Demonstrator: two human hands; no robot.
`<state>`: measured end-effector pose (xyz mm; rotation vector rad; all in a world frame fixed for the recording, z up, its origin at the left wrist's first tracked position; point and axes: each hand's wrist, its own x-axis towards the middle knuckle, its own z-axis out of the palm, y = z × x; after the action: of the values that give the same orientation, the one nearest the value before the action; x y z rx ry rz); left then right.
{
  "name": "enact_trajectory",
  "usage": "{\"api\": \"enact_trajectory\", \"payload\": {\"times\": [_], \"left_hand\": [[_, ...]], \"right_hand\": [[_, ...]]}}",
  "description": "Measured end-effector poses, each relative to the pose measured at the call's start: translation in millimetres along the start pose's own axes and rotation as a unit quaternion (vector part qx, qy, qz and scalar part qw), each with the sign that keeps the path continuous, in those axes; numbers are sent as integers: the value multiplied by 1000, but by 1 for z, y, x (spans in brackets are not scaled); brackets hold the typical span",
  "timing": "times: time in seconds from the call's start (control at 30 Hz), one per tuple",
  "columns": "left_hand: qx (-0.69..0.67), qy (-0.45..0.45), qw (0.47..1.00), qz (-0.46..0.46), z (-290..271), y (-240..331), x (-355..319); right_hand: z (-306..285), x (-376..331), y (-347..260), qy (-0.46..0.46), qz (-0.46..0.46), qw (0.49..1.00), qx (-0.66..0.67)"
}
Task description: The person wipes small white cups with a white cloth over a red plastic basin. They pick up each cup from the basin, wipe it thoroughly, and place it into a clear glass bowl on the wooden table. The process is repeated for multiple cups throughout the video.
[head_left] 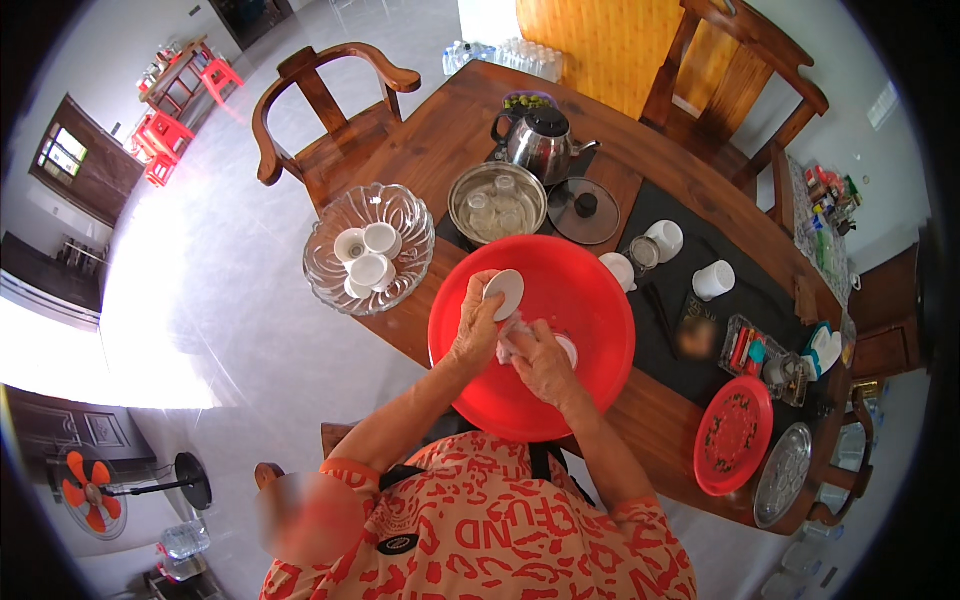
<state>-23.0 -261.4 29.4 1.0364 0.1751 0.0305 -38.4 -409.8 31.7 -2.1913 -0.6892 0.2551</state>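
My left hand grips a small round white disc by its edge, above the left part of a large red plastic basin. Whether the disc is a lid or a saucer, I cannot tell. Just below it, my right hand is closed on a crumpled pale cloth. Part of a white cup shows in the basin, beside the right hand's fingers. A clear glass bowl to the left holds several white cups.
Behind the basin stand a metal pot with glasses, a steel kettle and a glass lid. White cups sit on a dark mat to the right, near a red tray and a metal tray. Wooden chairs surround the table.
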Motion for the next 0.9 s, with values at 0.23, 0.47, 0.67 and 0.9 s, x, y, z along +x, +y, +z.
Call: {"api": "enact_trajectory", "payload": {"times": [0.23,0.47,0.67,0.9], "left_hand": [[31,-85,991,94,1,7,-8],[373,-20,881,291,15,-2,-15],[453,-56,883,108,4,20,-30],[272,9,961,37,-25,33,-21]], "right_hand": [[-8,16,11,189,-16,982,5],[-28,19,11,171,13,976,130],[-44,17,17,36,113,943,311],[-37,40,-13,-13,160,908,386]]}}
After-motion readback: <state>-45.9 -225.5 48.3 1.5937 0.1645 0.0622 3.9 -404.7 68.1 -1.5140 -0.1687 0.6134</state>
